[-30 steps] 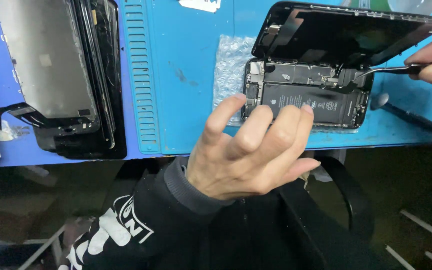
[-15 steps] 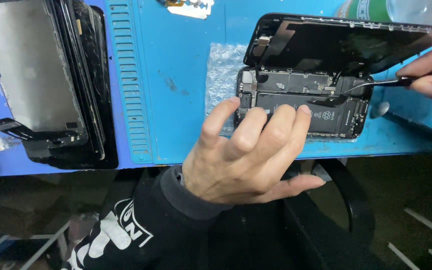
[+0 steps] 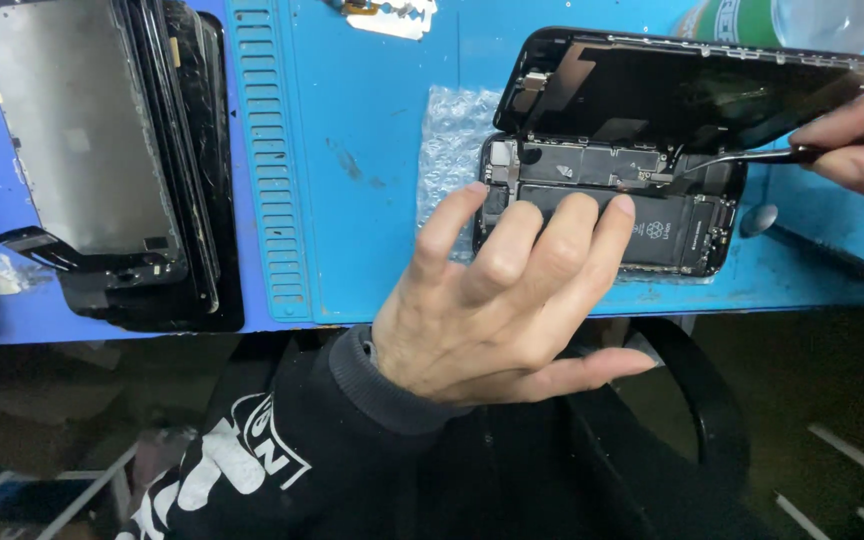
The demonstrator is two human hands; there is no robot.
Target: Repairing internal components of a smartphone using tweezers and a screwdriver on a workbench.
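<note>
An opened black smartphone (image 3: 672, 215) lies on a blue work mat (image 3: 372, 150), its screen panel (image 3: 692, 90) tilted up at the back. The battery and circuit board show inside. My left hand (image 3: 502, 300) rests with its fingertips on the phone's near left edge and battery, fingers spread. My right hand (image 3: 862, 150) comes in from the right edge, pinching metal tweezers (image 3: 742, 158) whose tips reach into the board area near the top of the battery.
A stack of removed screen panels (image 3: 102, 150) with a ribbon cable lies at the left. A piece of bubble wrap (image 3: 452, 140) sits under the phone's left side. A small metal blade (image 3: 397, 18) lies at the top. A green bottle (image 3: 742, 18) stands behind the phone.
My left hand has slid slightly up onto the phone's battery. The tweezers stay in the board area. The view has shifted a little lower.
</note>
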